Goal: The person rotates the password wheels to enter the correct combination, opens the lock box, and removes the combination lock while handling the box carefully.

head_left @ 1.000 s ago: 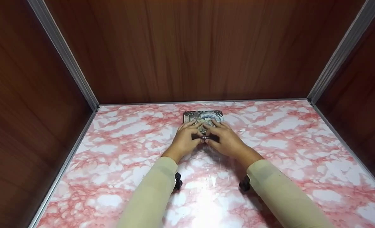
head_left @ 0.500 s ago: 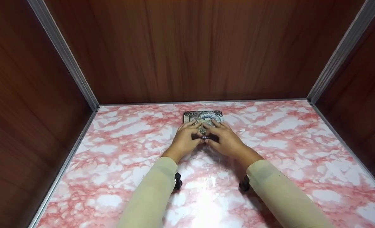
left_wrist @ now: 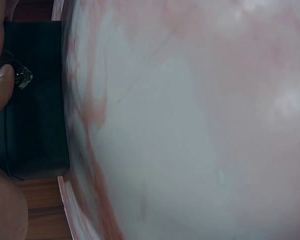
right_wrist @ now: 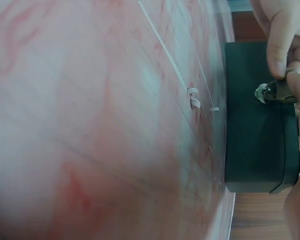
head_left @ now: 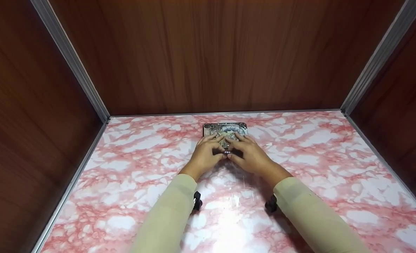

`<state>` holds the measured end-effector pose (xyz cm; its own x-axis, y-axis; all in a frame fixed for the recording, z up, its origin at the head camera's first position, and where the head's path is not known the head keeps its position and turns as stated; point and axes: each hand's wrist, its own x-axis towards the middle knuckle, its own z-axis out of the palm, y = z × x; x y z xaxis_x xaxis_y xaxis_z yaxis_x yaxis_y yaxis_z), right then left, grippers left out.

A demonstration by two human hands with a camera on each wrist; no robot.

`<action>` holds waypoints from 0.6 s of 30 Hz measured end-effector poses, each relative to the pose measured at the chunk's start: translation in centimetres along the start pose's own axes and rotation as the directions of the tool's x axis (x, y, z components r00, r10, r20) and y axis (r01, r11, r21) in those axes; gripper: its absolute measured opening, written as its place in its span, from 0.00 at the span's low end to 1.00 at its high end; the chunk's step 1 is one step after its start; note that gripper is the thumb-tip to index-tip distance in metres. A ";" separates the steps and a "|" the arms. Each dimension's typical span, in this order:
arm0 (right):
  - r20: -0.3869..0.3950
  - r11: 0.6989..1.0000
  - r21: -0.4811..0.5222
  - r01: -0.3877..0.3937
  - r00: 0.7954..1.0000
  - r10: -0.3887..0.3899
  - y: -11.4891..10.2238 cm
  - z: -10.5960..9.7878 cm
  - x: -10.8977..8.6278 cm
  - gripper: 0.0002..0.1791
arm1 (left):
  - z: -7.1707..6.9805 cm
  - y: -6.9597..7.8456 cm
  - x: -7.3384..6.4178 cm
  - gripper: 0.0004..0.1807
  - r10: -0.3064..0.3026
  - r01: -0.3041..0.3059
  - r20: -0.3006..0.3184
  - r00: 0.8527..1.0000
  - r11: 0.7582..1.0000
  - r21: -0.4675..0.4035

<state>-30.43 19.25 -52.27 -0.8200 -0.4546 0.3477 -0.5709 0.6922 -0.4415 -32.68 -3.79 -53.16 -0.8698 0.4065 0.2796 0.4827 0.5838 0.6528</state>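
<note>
A dark green box (right_wrist: 255,145) with a patterned lid (head_left: 227,127) stands near the back of the table. On its front sits a metal clasp (left_wrist: 25,78) with a small dark metal lock (right_wrist: 281,93), whose details are partly hidden by fingers. My left hand (head_left: 206,153) pinches the lock from the left between thumb and finger, its other fingers resting on the lid. From the right, my right hand (head_left: 249,154) holds the same small lock with thumb and index finger, and its remaining fingers also lie on the lid. Both thumbs nearly meet at the box's front.
Red-and-white marbled tabletop (head_left: 141,165) surrounds the box. A brown wood-grain panel (head_left: 211,59) rises behind it, with similar panels at left and right and grey metal framing (head_left: 72,56) at the corners. Pale strips (right_wrist: 165,50) show on the tabletop in the right wrist view.
</note>
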 end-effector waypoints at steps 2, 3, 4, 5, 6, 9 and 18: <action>-0.005 1.000 -0.001 0.005 1.000 -0.005 0.0 0.0 0.0 0.34 | 0.0 0.0 0.0 0.06 -0.003 0.003 -0.002 1.000 1.000 -0.004; -0.006 1.000 -0.002 0.008 1.000 -0.008 0.0 0.0 0.0 0.32 | 0.0 0.0 0.0 0.06 -0.006 0.006 -0.002 1.000 1.000 -0.004; -0.007 1.000 -0.002 0.010 1.000 -0.010 0.0 0.1 0.0 0.29 | 0.0 0.0 0.0 0.06 -0.010 0.010 -0.003 1.000 1.000 -0.006; -0.009 1.000 -0.002 0.011 1.000 -0.012 0.0 0.1 0.0 0.26 | 0.0 0.0 0.0 0.06 -0.012 0.012 -0.003 1.000 1.000 -0.008; -0.010 1.000 -0.003 0.012 1.000 -0.012 0.0 0.1 0.0 0.23 | 0.1 0.0 0.0 0.06 -0.015 0.014 -0.003 1.000 1.000 -0.008; -0.010 1.000 -0.005 0.012 1.000 -0.012 0.1 0.1 -0.1 0.15 | 0.1 0.0 -0.1 0.05 -0.021 0.021 -0.005 1.000 1.000 -0.012; -0.020 1.000 -0.011 0.002 1.000 -0.002 0.3 0.2 0.0 0.31 | 0.1 -0.1 0.0 0.05 -0.021 0.020 -0.007 1.000 1.000 -0.022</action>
<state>-30.59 19.30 -52.57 -0.8179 -0.4449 0.3649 -0.5720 0.6974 -0.4318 -32.76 -3.77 -53.31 -0.8802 0.3895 0.2710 0.4625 0.5765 0.6736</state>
